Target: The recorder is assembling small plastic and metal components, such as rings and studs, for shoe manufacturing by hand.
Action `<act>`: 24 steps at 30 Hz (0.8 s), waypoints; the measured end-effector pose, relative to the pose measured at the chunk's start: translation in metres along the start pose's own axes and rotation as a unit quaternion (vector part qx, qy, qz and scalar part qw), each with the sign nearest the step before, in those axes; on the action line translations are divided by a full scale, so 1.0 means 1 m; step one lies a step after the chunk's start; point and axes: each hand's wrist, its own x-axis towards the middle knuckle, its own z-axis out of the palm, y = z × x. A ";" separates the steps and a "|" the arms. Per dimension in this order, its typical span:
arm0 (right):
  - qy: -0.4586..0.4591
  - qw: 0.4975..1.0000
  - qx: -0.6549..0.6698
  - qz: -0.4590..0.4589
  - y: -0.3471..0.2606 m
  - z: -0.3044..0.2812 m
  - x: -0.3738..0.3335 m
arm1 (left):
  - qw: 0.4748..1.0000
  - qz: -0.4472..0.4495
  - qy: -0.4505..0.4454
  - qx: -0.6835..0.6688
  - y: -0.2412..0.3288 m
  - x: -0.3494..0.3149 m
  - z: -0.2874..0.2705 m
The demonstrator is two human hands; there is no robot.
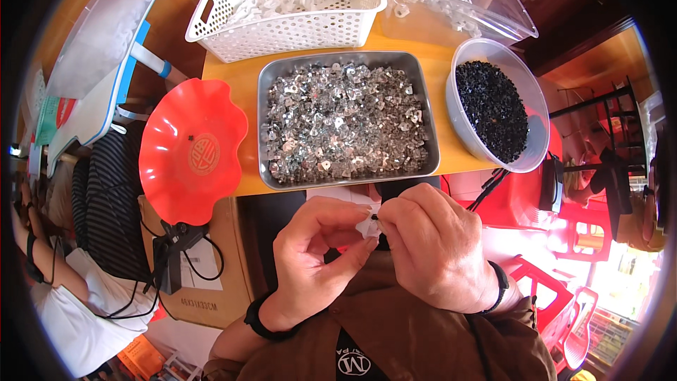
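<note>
My left hand (314, 261) pinches a small white plastic part (367, 226) between thumb and forefinger, above my lap. Fingers of my right hand (438, 248) close on a tiny black piece (374, 216) against that white part; the fingertips partly hide it. Just beyond both hands stands a metal tray (262, 162) heaped with small shiny metal pieces. To its right is a clear round tub (539, 123) of small black parts. At the tray's left lies a red wavy-edged dish (166, 162) with one dark speck in it.
Behind the tray, a white perforated basket (296, 37) and a clear plastic box (423, 26) hold white parts. A cardboard box (240, 261) with a black adapter and cables (176, 250) is at the left. Another person's arm (60, 268) shows at far left. Red chairs (575, 331) stand at right.
</note>
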 end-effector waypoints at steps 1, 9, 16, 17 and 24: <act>0.007 1.000 0.008 -0.006 0.000 -0.001 0.001 | 1.000 0.007 0.003 -0.004 0.000 0.000 0.001; 0.004 0.997 0.070 0.020 0.003 -0.007 0.000 | 0.996 -0.043 -0.019 -0.076 0.000 -0.001 -0.001; 0.028 0.994 0.095 0.043 0.004 -0.004 0.000 | 0.996 -0.047 -0.018 -0.072 0.002 -0.002 0.000; 0.026 0.994 0.100 0.044 0.004 -0.004 0.000 | 0.996 -0.050 -0.019 -0.068 0.002 -0.002 0.000; -0.026 0.996 0.077 0.039 0.004 -0.007 -0.003 | 0.997 -0.043 -0.015 -0.066 -0.002 -0.005 -0.001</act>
